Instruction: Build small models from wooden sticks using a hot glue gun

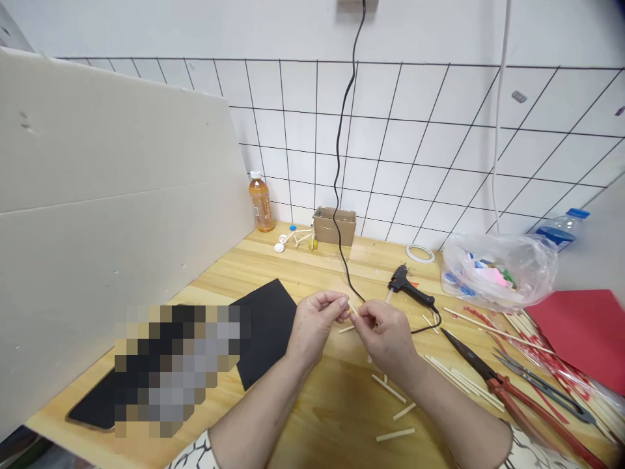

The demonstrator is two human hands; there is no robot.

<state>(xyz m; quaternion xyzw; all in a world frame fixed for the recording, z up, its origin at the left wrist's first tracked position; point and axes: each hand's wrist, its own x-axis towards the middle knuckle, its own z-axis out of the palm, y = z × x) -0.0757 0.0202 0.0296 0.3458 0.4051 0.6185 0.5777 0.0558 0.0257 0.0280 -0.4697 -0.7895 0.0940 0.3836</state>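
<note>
Left hand (313,327): fingertips (338,302) pinched shut on a short wooden stick (352,309), mid-frame.
Right hand (385,333): fingers (367,314) pinched closed at the stick's other end, contact partly hidden.
Nearby: hot glue gun (407,284) just above the right hand; cut sticks (388,389) below it; red-handled pliers (517,405) lower right.

Left hand (312,324), right hand (383,332) pinching wooden stick (352,309), glue gun (407,285) beyond

The small sticks (388,389) are pale cream colour, the paper (581,335) is red, and the wall tiles (390,150) are white with black lines.
</note>
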